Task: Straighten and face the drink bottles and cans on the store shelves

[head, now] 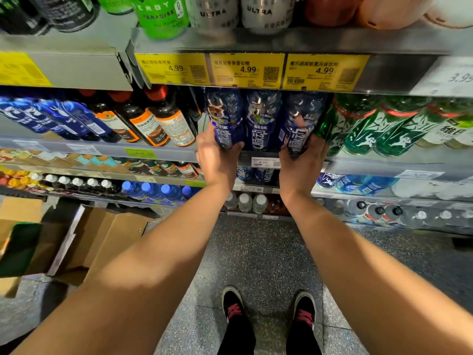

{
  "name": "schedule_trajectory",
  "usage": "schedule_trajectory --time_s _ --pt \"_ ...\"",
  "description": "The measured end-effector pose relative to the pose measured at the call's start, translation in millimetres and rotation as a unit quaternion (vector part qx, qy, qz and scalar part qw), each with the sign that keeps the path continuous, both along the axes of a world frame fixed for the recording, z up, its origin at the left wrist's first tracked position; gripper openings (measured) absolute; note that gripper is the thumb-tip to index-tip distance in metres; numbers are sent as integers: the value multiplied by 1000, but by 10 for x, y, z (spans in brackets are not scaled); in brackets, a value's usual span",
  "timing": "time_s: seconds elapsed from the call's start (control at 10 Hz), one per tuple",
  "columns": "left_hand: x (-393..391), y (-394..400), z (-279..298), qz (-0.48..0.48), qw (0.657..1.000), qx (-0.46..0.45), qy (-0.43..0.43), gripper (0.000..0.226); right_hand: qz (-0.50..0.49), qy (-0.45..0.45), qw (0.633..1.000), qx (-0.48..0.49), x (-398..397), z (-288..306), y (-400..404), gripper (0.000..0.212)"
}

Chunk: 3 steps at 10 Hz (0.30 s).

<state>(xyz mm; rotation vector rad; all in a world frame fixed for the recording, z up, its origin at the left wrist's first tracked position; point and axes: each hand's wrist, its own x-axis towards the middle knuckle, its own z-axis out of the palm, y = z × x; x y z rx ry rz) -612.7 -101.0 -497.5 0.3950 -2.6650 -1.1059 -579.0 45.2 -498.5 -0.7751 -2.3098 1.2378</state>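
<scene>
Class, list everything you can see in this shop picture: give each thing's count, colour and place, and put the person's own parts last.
Dark blue bottles: three in front, middle shelf centre.
Green bottles: about three, right of the blue ones.
Brown bottles with orange labels: about three, red caps, left of the blue ones.
Cans: green, silver, black, top shelf; count unclear.
Price tags: three yellow, reading 4.99, top shelf edge.
Cardboard boxes: brown, floor at left.
Shoes: two, black with pink laces, bottom.
Left hand: grips the left blue bottle.
Right hand: grips the right blue bottle.
</scene>
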Motion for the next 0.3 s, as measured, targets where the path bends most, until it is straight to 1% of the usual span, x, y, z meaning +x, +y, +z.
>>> schedule_trajectory --time_s 0.1,0.2,0.3 --pt "83 39 54 0 997 80 -18 69 12 -14 1000 -16 91 65 55 60" --pt "243 63 14 29 995 94 -24 76 31 2 999 -17 207 131 135 60" --pt "395 148 124 51 992 105 -43 57 47 -21 998 -35 296 256 219 53"
